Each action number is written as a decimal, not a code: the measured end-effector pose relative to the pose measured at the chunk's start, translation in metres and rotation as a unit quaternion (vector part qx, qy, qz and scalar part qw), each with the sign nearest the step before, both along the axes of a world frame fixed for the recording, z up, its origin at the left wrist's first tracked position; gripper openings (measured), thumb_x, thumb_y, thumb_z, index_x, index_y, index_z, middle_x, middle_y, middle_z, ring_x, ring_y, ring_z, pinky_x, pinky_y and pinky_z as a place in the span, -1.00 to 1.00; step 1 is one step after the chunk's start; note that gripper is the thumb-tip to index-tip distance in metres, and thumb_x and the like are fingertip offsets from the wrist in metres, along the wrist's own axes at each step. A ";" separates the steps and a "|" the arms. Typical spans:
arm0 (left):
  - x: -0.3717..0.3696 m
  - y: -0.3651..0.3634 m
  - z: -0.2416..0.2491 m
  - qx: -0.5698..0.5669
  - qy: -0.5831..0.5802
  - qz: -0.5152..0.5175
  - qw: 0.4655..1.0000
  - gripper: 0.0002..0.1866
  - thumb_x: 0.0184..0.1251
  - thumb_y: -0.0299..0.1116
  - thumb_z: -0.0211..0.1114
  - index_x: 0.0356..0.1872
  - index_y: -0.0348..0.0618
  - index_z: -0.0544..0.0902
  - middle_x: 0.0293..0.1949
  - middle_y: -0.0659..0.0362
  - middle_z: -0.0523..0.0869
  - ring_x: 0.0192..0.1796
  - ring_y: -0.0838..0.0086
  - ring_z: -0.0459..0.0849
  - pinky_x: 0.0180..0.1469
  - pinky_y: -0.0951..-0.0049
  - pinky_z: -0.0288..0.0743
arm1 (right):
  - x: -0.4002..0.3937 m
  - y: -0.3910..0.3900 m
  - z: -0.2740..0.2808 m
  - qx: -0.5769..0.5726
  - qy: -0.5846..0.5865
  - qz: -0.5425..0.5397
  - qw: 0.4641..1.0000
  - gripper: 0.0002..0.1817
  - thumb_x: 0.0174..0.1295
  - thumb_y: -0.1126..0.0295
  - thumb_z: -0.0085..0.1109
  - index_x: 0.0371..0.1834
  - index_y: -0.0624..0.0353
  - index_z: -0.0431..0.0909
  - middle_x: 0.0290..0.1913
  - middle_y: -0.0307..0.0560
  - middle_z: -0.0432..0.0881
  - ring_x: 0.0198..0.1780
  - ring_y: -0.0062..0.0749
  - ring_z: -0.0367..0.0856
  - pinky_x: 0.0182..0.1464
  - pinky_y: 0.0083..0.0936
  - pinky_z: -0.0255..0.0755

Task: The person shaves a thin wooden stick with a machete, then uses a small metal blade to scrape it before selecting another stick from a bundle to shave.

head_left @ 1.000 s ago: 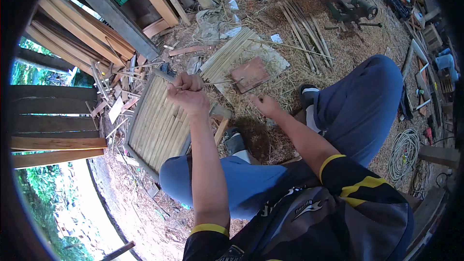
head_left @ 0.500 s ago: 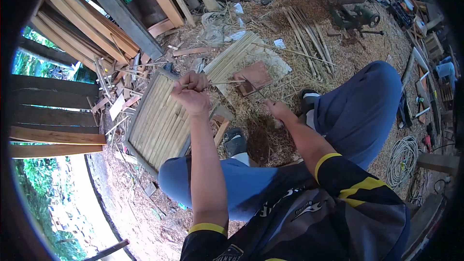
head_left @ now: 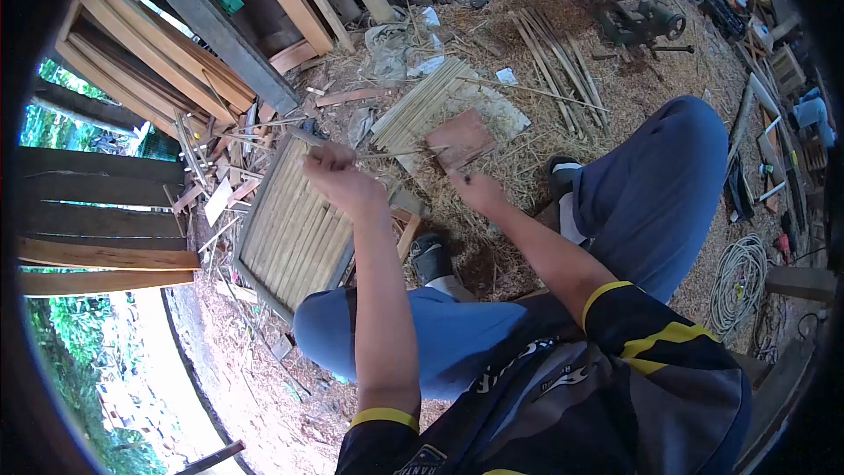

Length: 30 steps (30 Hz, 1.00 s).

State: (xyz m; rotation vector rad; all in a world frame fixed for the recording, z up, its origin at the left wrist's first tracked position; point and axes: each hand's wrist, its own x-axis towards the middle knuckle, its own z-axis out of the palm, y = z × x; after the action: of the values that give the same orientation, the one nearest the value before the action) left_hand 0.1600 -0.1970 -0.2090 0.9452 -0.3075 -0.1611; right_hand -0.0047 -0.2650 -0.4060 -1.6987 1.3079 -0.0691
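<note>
My left hand point(head_left: 338, 180) is closed round the near end of a thin bamboo strip point(head_left: 396, 155). The strip points right, and its far end lies over a reddish-brown block point(head_left: 461, 135). Just below that block is my right hand point(head_left: 479, 193), its fingers curled shut. A small dark bit shows at the fingers, but what they hold is mostly hidden. Beneath my left forearm leans a framed panel of bamboo slats point(head_left: 286, 224). A bundle of thin strips point(head_left: 420, 105) lies on the ground behind the block, beside a pale sheet point(head_left: 505, 113).
More long strips point(head_left: 558, 70) lie on the shavings-covered ground. A metal vise point(head_left: 646, 25) stands at back right, and a coiled cable point(head_left: 738, 286) lies at right. Planks point(head_left: 220, 31) lean at left. My bent knees flank the work spot.
My right hand has moved left and up, closer to the block. My left hand has shifted slightly left and down with the strip. The thin dark tool seen by my right hand is now mostly hidden.
</note>
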 end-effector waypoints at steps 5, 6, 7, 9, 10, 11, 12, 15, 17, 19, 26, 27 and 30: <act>0.006 -0.001 0.007 -0.044 0.044 -0.057 0.996 -0.60 0.41 -0.23 -0.04 -0.62 0.04 0.05 -0.67 0.33 0.02 -0.58 0.55 -0.04 -0.45 0.39 -0.15 | 0.025 0.009 0.065 -0.047 -0.133 0.096 0.985 -0.21 0.41 -0.35 -0.06 -0.01 0.26 0.75 -0.20 0.42 0.73 -0.04 0.35 0.72 0.06 0.04 0.57; 0.007 -0.001 0.008 -0.042 0.053 -0.060 0.996 -0.62 0.38 -0.26 -0.05 -0.63 0.05 0.04 -0.67 0.33 0.01 -0.59 0.55 -0.06 -0.46 0.38 -0.16 | 0.026 0.010 0.063 -0.056 -0.133 0.097 0.985 -0.21 0.42 -0.35 -0.06 -0.02 0.26 0.75 -0.19 0.42 0.73 -0.04 0.35 0.72 0.06 0.04 0.57; 0.009 0.000 0.005 -0.042 0.050 -0.078 0.995 -0.62 0.37 -0.27 -0.05 -0.63 0.05 0.03 -0.67 0.32 0.02 -0.59 0.55 -0.06 -0.46 0.38 -0.16 | 0.028 0.013 0.061 -0.064 -0.135 0.097 0.984 -0.22 0.42 -0.34 -0.07 -0.03 0.26 0.75 -0.19 0.42 0.73 -0.04 0.35 0.72 0.06 0.04 0.56; 0.013 0.002 -0.002 -0.048 0.042 -0.112 0.992 -0.63 0.34 -0.29 -0.07 -0.64 0.05 0.03 -0.67 0.32 0.02 -0.60 0.55 -0.06 -0.46 0.38 -0.17 | 0.019 0.010 0.036 -0.039 -0.069 0.027 0.997 -0.21 0.41 -0.33 -0.04 -0.14 0.33 0.74 -0.22 0.40 0.73 -0.07 0.33 0.73 0.03 0.00 0.56; 0.013 0.004 -0.003 -0.065 0.056 -0.116 0.990 -0.64 0.34 -0.28 -0.07 -0.65 0.04 0.04 -0.68 0.32 0.01 -0.60 0.55 -0.06 -0.46 0.37 -0.17 | 0.016 0.008 0.035 -0.028 -0.036 -0.009 0.999 -0.21 0.41 -0.32 -0.03 -0.20 0.36 0.73 -0.24 0.39 0.73 -0.09 0.32 0.73 0.01 -0.02 0.56; 0.013 0.005 -0.003 -0.083 0.069 -0.122 0.987 -0.64 0.33 -0.28 -0.07 -0.65 0.04 0.05 -0.68 0.32 0.01 -0.60 0.55 -0.07 -0.46 0.36 -0.17 | 0.017 0.008 0.033 -0.046 -0.057 -0.009 0.997 -0.21 0.41 -0.32 -0.03 -0.21 0.35 0.74 -0.24 0.39 0.73 -0.08 0.33 0.73 0.02 -0.01 0.55; 0.014 0.006 -0.004 -0.100 0.082 -0.128 0.983 -0.64 0.32 -0.28 -0.07 -0.66 0.03 0.05 -0.68 0.32 0.01 -0.60 0.54 -0.07 -0.46 0.36 -0.18 | 0.016 0.010 0.042 -0.063 -0.078 -0.008 0.995 -0.21 0.41 -0.32 -0.03 -0.21 0.35 0.74 -0.24 0.39 0.73 -0.07 0.33 0.72 0.03 -0.01 0.55; 0.018 0.010 -0.008 -0.084 0.040 -0.172 0.981 -0.62 0.32 -0.23 -0.05 -0.66 0.03 0.06 -0.68 0.32 0.00 -0.60 0.54 -0.07 -0.46 0.34 -0.18 | 0.016 0.020 0.054 -0.085 -0.095 0.038 0.991 -0.20 0.42 -0.32 -0.05 -0.22 0.35 0.74 -0.19 0.42 0.73 -0.01 0.37 0.70 0.09 0.02 0.53; 0.017 0.008 -0.009 -0.088 0.059 -0.162 0.981 -0.61 0.33 -0.21 -0.05 -0.67 0.02 0.06 -0.69 0.32 0.00 -0.60 0.54 -0.07 -0.46 0.33 -0.17 | 0.019 0.019 0.045 -0.076 -0.072 0.048 0.993 -0.21 0.42 -0.31 -0.05 -0.23 0.35 0.74 -0.17 0.43 0.73 -0.01 0.37 0.69 0.10 0.03 0.53; 0.021 0.016 -0.011 -0.098 0.042 -0.170 0.980 -0.59 0.34 -0.18 -0.03 -0.67 0.02 0.06 -0.69 0.32 -0.01 -0.60 0.54 -0.07 -0.45 0.33 -0.17 | 0.018 0.004 0.009 -0.056 -0.022 0.024 0.998 -0.22 0.43 -0.30 -0.05 -0.25 0.36 0.73 -0.20 0.42 0.72 -0.05 0.35 0.70 0.06 0.03 0.53; 0.023 0.011 -0.014 -0.093 0.045 -0.156 0.982 -0.55 0.36 -0.12 0.00 -0.66 0.02 0.05 -0.66 0.34 -0.03 -0.59 0.54 -0.06 -0.45 0.34 -0.17 | 0.002 0.016 0.011 -0.120 -0.081 0.041 0.989 -0.22 0.45 -0.28 -0.06 -0.30 0.37 0.72 -0.29 0.41 0.71 -0.11 0.37 0.71 0.03 0.06 0.53; 0.023 0.011 -0.011 -0.088 0.054 -0.148 0.984 -0.55 0.36 -0.11 0.00 -0.66 0.02 0.05 -0.66 0.34 -0.03 -0.59 0.54 -0.06 -0.45 0.34 -0.17 | -0.002 0.015 0.000 -0.087 -0.058 0.019 0.994 -0.21 0.46 -0.28 -0.07 -0.31 0.37 0.72 -0.30 0.43 0.70 -0.11 0.37 0.70 0.03 0.07 0.52; 0.030 0.013 -0.015 -0.112 -0.008 -0.191 0.975 -0.56 0.38 -0.13 -0.02 -0.66 0.01 0.05 -0.66 0.33 -0.03 -0.58 0.53 -0.05 -0.44 0.33 -0.16 | -0.003 0.000 -0.037 -0.071 -0.013 -0.006 0.997 -0.19 0.46 -0.29 -0.08 -0.32 0.40 0.71 -0.32 0.45 0.69 -0.12 0.38 0.70 0.02 0.09 0.52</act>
State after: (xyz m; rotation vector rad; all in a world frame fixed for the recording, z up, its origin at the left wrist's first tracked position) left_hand 0.1897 -0.1845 -0.2239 0.6563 -0.5101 -0.4631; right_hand -0.0078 -0.2653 -0.4430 -1.8029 1.3210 -0.1952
